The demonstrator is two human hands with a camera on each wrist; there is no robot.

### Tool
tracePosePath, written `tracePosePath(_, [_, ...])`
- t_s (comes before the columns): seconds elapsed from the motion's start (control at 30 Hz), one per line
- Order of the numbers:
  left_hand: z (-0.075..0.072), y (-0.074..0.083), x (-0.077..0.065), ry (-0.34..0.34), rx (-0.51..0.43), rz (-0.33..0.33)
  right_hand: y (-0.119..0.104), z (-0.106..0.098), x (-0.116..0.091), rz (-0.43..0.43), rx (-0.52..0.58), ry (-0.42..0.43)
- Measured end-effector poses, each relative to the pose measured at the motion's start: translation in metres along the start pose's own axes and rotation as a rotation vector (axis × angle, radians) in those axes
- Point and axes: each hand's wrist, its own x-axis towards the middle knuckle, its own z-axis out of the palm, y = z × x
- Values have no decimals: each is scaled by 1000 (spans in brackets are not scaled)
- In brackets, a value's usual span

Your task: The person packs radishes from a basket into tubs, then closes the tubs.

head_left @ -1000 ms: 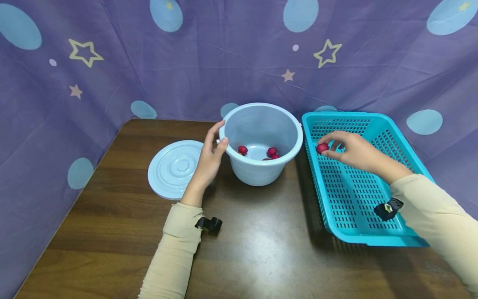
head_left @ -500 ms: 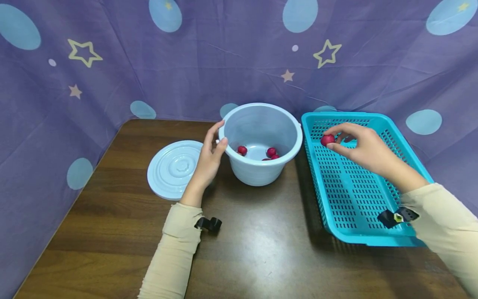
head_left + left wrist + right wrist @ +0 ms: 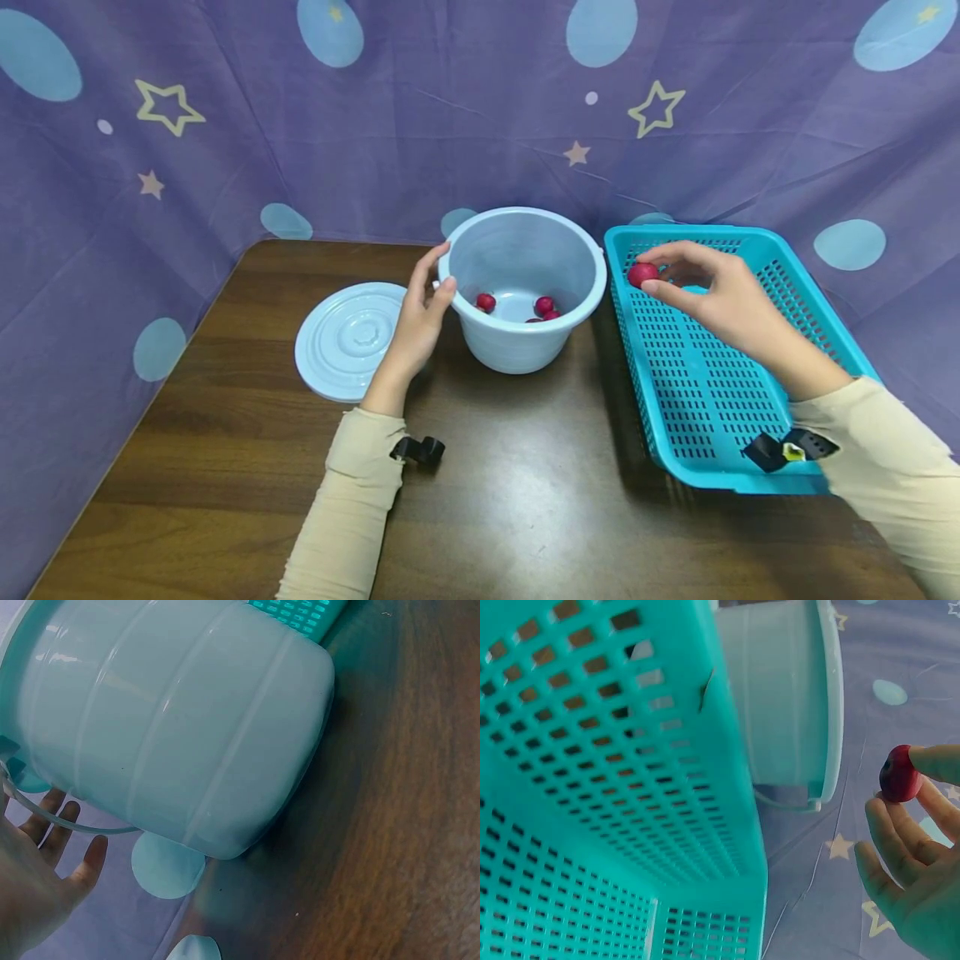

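In the head view my left hand (image 3: 422, 321) rests against the left rim of a pale blue bucket (image 3: 513, 346). Its fingers look loose and spread beside the bucket's thin handle (image 3: 71, 823) in the left wrist view. Several red radishes (image 3: 544, 306) lie on the bucket's bottom, partly hidden by the near rim. Over the far left part of a turquoise basket (image 3: 652, 400), my right hand (image 3: 720, 292) pinches one radish (image 3: 900, 776) between thumb and fingertips. In the right wrist view this radish is dark red and round, held beyond the basket's edge.
A round pale blue lid (image 3: 345, 346) lies on the brown wooden table (image 3: 487, 500), left of the bucket and partly behind my left hand. The basket stands close to the bucket's right. A purple curtain (image 3: 450, 125) with stars hangs behind the table.
My right hand has lifted the radish a little, moved right and then back left toward the bucket. My left hand and the bucket have stayed in place.
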Motion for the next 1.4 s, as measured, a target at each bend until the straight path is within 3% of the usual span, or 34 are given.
tracePosePath(0.57, [-1,0,-2,-12,13,-8,-21,21,10,-42,138,-74])
tracePosePath(0.93, [-1,-1,-1,-12,15,-9,-22,39,20,-85,122,-129])
tracePosePath(1.4, [-1,-1,-1,-10,11,-1,-26,48,29,-114,14,-189])
